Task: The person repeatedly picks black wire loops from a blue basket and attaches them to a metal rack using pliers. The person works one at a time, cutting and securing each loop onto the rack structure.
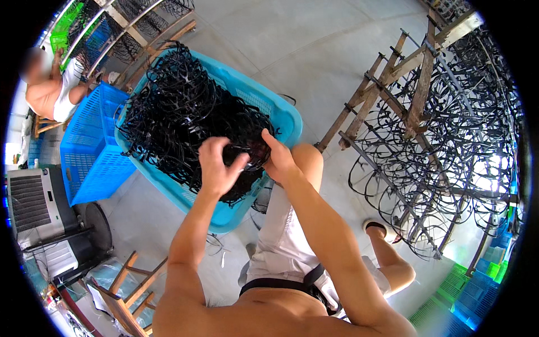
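Left hand (218, 171) over the heap of black looped strips (179, 106), mid-frame, thumb spread wide from curled fingers. Right hand (279, 160) at the heap's right edge, thumb extended, fingers mostly hidden; cannot tell its grip. Heap lies in a turquoise plastic basket (289, 119), centre-left. Blue crate (92, 154) just beside, left. Strip-hung wooden rack (418, 98), upper right. Co-worker (48, 98), upper left.

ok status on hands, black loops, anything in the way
Left hand open over black loops; right hand at them, grip unclear. Loops heaped in teal basket. Blue crate alongside, clear of hands.
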The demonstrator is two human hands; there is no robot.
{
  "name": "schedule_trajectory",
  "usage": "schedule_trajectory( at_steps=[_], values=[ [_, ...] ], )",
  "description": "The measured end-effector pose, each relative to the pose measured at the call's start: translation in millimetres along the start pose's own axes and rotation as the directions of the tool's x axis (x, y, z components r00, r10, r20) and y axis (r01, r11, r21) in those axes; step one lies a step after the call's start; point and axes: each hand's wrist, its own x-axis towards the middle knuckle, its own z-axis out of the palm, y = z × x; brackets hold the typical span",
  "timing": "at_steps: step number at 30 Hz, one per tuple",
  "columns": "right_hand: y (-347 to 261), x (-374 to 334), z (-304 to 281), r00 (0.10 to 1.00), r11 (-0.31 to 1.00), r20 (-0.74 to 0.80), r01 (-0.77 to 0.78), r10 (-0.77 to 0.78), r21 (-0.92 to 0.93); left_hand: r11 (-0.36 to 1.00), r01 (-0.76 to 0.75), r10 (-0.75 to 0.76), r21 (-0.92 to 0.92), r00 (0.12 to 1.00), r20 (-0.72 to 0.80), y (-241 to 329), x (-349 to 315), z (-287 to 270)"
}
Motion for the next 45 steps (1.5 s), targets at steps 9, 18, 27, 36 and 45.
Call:
schedule_trajectory(
  at_steps=[9, 18, 27, 36, 45],
  values=[
    [-0.1, -25.2, -8.5, 0.993, 0.953, -0.11, 0.015, -0.051, -0.303, 0.509, 0.721, -0.327, -0.47, 0.667, 0.669, -15.2, 21.5, 22.5],
    [-42.9, -106.6, 17.2, 0.968, 0.945, -0.089, 0.205, -0.234, -0.255, 0.835, 0.542, -0.407, -0.093, 0.724, 0.557, -17.7, 22.1, 41.6],
    [-64.8, -261.5, 6.7, 0.923, 0.758, 0.178, 0.383, -0.342, -0.528, 0.181, 0.671, 0.385, -0.719, 0.625, 0.679, 115.2, -17.1, -18.0],
    [-47.5, -429.0, -71.4, 0.36, 0.192, -0.094, 0.247, -0.928, -0.95, -0.156, 0.787, 0.417, -0.597, 0.6, 0.683, 351.6, -90.5, 26.4],
    [-77.3, -671.8, -191.6, -0.49, 0.116, -0.589, 0.697, -0.643, -0.707, 0.088, 0.406, 0.871, -0.91, 0.412, 0.268, 471.3, -142.0, 80.9]
  ],
)
